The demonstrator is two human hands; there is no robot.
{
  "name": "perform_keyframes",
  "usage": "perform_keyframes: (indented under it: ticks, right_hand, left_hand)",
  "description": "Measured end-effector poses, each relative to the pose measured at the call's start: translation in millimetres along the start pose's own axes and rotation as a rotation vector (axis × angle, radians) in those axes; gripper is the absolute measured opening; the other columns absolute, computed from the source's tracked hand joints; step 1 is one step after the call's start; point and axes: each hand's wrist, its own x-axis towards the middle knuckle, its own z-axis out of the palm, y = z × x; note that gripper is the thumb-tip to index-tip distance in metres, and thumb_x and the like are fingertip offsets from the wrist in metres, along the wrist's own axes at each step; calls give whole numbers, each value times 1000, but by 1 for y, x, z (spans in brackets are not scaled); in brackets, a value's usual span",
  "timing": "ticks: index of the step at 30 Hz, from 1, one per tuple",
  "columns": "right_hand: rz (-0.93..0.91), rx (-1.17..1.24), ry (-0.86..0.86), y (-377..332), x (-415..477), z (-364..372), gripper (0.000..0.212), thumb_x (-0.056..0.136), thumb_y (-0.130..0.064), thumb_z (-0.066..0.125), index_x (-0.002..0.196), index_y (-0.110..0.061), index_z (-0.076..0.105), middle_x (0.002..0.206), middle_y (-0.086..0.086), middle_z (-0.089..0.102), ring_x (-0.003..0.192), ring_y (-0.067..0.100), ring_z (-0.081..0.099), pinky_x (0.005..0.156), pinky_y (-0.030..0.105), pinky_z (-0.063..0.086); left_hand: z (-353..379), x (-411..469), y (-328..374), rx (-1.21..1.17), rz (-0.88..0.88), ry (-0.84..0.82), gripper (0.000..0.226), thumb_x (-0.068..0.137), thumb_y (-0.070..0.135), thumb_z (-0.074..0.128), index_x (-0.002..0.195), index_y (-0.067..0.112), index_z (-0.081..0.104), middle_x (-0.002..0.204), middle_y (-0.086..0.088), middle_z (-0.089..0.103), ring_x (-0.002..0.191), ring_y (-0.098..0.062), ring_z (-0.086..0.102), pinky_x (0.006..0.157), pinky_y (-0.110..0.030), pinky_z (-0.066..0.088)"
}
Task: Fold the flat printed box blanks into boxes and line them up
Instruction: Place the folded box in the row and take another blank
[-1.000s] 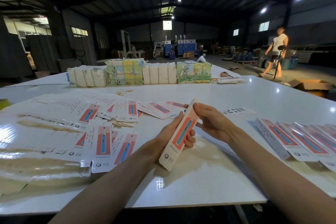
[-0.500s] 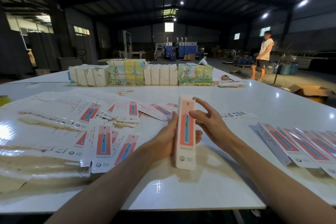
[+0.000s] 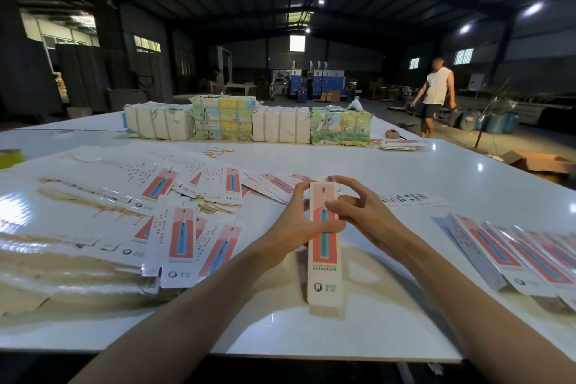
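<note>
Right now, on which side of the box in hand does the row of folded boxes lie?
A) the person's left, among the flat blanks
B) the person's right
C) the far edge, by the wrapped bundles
B: the row of folded boxes lies to the right of the box, which the left hand and the right hand both grip. The flat blanks lie to the left.

Folded box upright, flat blanks scattered

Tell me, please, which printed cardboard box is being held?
The folded red-and-white box, gripped by left hand and right hand; flat blanks and finished row lie untouched.
</note>
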Motion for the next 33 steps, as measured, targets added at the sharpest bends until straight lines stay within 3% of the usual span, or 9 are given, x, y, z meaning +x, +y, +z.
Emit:
perform_keyframes:
  ticks: [4,9,12,16,19,21,25,29,33]
  right_hand:
    - [-12,-112,33,3,0,4,38,93,-42,78,126,-28,66,108,6,81,102,31,77,93,47,64]
    - [19,-21,-33,10,1,2,31,89,-37,81,116,-25,72,113,17,78,106,47,71,101,61,56]
    - [74,42,-71,13,2,1,38,91,-38,81,123,-21,69,118,17,77,110,37,75,99,52,60]
    - [69,79,75,13,3,4,36,101,-47,67,126,-21,65,99,16,78,88,25,78,73,31,62]
    - [107,82,203,14,6,1,28,108,-32,59,124,-10,64,91,29,71,78,31,67,63,32,59]
    - [84,35,195,15,5,-5,22,108,-19,59,119,-3,68,87,26,72,77,34,62,61,32,57]
    - [-82,-100,208,11,4,-8,16,108,-8,57,116,-2,70,89,21,77,74,29,69,63,32,60]
    - [-221,-296,229,10,6,-3,16,107,-2,53,109,-9,68,92,10,80,85,26,80,67,35,65]
    - [-158,-185,189,5,2,-2,16,111,-21,54,109,-16,70,99,4,81,96,23,79,74,33,66]
  left_hand:
    - [2,4,-3,54,-7,-3,83,83,31,87,143,44,31,122,1,68,98,-18,78,84,-35,66]
    - [2,7,-7,63,-50,-63,89,79,35,87,142,41,25,113,0,72,91,-13,79,69,-25,63]
    - [4,4,-6,88,-86,-65,88,78,43,90,135,48,22,110,3,72,87,-9,79,63,-23,61]
    - [6,4,-8,89,-102,-64,88,82,30,87,141,44,23,116,1,70,90,-16,80,79,-37,67]
    - [8,0,-6,110,-130,-155,91,83,25,86,142,51,21,123,-1,67,92,-22,80,81,-42,67]
    - [9,-2,-5,113,-124,-193,94,81,23,88,141,52,22,123,-3,67,92,-23,80,82,-44,67]
    - [8,1,-4,60,-128,-191,94,78,20,90,132,59,23,117,-3,68,86,-23,81,67,-32,65]
    - [5,3,-4,-45,-163,-198,90,79,17,89,126,62,27,122,-8,69,89,-35,80,73,-41,66]
    - [2,4,-4,-25,-143,-197,90,80,17,87,128,62,25,120,-8,68,88,-32,80,70,-39,66]
